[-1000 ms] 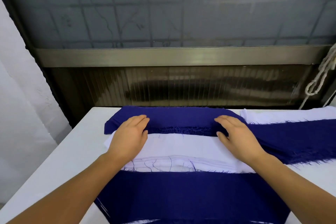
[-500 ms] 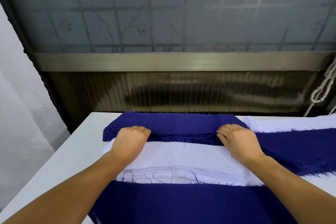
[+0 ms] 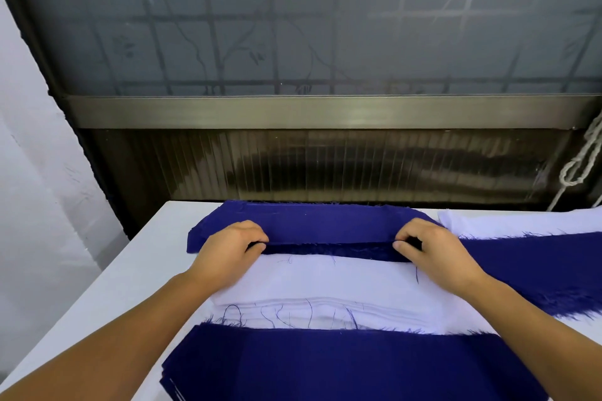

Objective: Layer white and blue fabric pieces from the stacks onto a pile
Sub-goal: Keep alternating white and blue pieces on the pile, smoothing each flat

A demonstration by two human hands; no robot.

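Note:
A stack of blue fabric lies at the far side of the white table. My left hand pinches the near edge of its top blue piece at the left end. At the right end my right hand pinches the same edge, and the piece is lifted a little off the stack. In front of it lies a stack of white fabric with loose blue threads on it. Closest to me is another blue pile.
More blue fabric and white fabric spread to the right. A dark ribbed panel and a frosted window stand behind the table. A white rope hangs at the right. The table's left edge drops off beside a white wall.
Both hands went from lying flat on the far blue stack to curling their fingers and pinching the top piece's near edge, which has lifted slightly.

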